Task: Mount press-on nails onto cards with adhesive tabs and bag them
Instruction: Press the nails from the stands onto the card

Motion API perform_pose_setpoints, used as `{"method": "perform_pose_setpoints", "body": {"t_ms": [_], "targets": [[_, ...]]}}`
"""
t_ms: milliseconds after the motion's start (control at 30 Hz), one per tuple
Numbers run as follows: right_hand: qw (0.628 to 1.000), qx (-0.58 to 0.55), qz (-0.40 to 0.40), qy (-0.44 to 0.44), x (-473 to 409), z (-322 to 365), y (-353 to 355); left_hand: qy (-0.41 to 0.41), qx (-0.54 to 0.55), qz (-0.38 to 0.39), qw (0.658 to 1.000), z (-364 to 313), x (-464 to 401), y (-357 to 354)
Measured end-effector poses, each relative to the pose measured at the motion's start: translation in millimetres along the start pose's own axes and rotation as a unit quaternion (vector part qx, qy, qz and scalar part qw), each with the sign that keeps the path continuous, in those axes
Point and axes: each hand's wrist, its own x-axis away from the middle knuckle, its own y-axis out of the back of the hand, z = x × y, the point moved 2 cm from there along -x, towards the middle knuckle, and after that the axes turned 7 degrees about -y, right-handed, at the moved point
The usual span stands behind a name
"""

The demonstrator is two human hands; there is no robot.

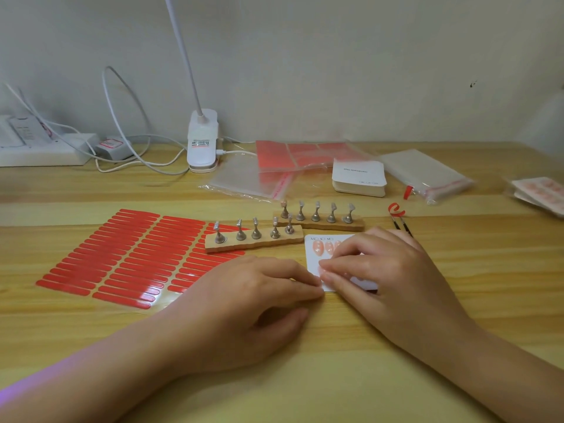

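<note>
Card (360, 283) | L hand (244, 303) fingertips press edge | R hand (381, 270) fingers flat on nails (318, 248)

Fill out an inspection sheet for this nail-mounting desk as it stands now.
Surface: wooden desk, bare at the near edge.
Job's things: white card with pink nails under both hands; red tab sheet to its left; two wooden nail stands; card stack; clear bags.
Clutter: curled red liner; tweezers.
Hands: left hand touches the card's left edge; right hand presses on the card.
Cables: white cords by the power strip.
Surroundings: clip lamp, plain wall.
</note>
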Motion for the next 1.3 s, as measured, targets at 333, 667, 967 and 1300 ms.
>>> {"method": "perform_pose_setpoints", "body": {"t_ms": [333,667,967,1300], "targets": [[1.000,-0.014,0.024,-0.007,0.3,-0.8,0.3,0.000,0.020,-0.003,1.000,-1.1,0.1,1.3],[0.999,0.000,0.032,0.001,-0.2,0.7,0.7,0.004,0.026,-0.012,1.000,0.7,0.7,0.0],[0.999,-0.004,0.032,-0.008,-0.6,2.2,0.9,0.005,0.002,0.005,1.000,0.7,1.4,-1.4],[0.999,0.034,0.019,0.002,2.6,5.3,2.7,0.012,0.009,0.016,1.000,0.2,2.3,-2.0]]}}
